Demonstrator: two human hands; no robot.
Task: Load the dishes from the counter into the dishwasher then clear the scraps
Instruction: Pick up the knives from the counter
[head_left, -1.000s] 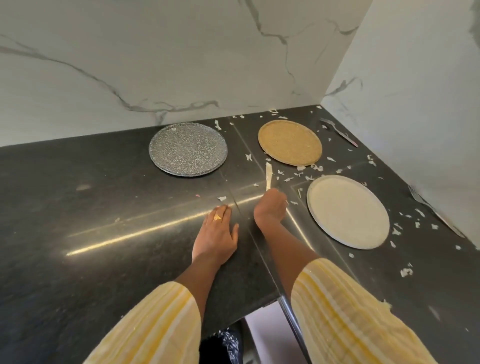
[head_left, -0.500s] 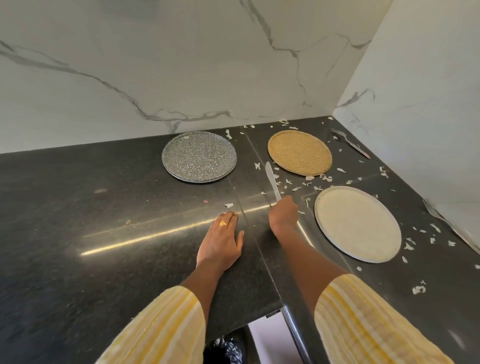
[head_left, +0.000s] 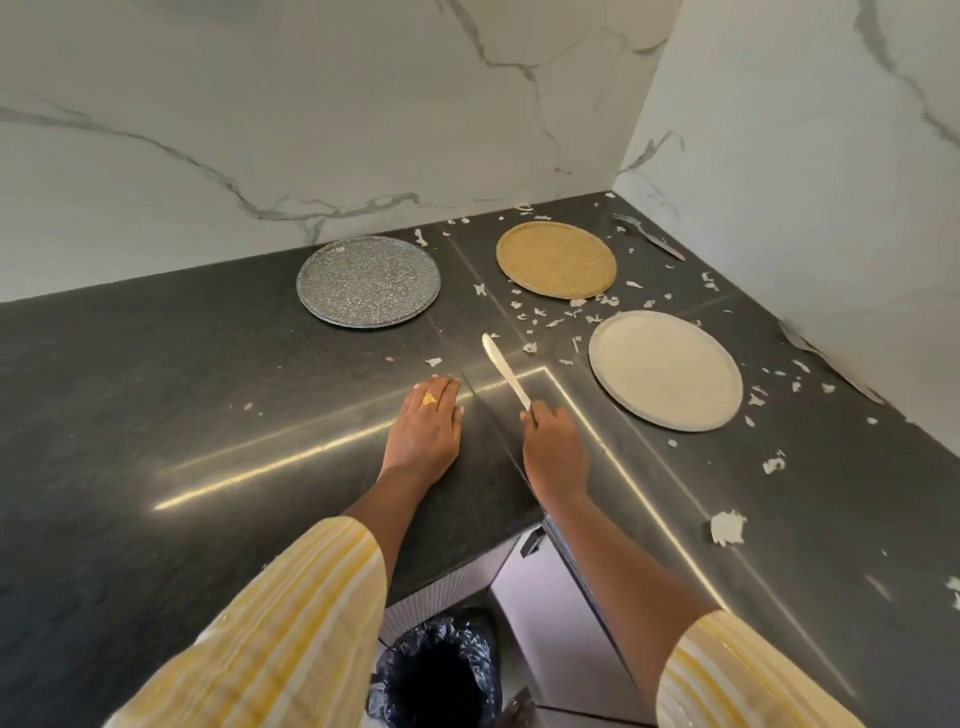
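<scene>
The dark, polished stone tabletop meets in a corner under white marble-veined walls. Farthest left of the dishes lies a round, flat grey speckled plate, nothing on it apart from perhaps a fleck near its far rim. Nearer the person, the left hand lies flat on the tabletop, fingers straight and pressed together, a gold ring on one of them. Below the tabletop edge stands a bin lined with a crinkled black bag (its inside is too dark to tell what it holds).

Just right of that hand, the right hand curls round the handle of a pale, slim knife, whose rounded blade points away over the tabletop seam. Beyond it sits a round tan plate with a grainy surface, and nearer, to the right, a smooth cream plate; both look bare. White torn scraps are scattered between and around these two plates, thickest in the gap between them. A metal fork lies in the far corner beside the right wall. Both sleeves are yellow-and-white striped.
</scene>
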